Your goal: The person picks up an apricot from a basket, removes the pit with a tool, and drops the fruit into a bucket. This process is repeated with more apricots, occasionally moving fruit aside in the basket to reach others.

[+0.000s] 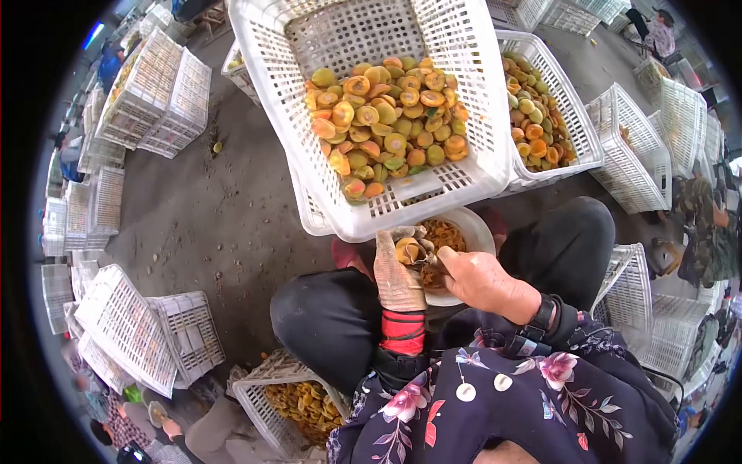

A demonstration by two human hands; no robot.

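Note:
My left hand (399, 274) wears a stained work glove and is closed around an orange apricot (408, 250), over the near side of a white bucket. My bare right hand (488, 283) is closed on a small hand tool that is mostly hidden in its fingers. What looks like a thin dark metal loop from it lies against the fruit. Brownish-orange scraps or pits fill part of the white bucket (477, 230) below both hands. Just beyond stands a white plastic crate (352, 224) with many halved apricots (394, 116) inside.
Another crate (591, 151) of apricots stands behind to the right. By my left knee sits a crate (255, 402) of flattened orange fruit pieces. Stacked white crates (154, 93) line the left, and more crates (630, 155) stand at right. Other people work around the edges.

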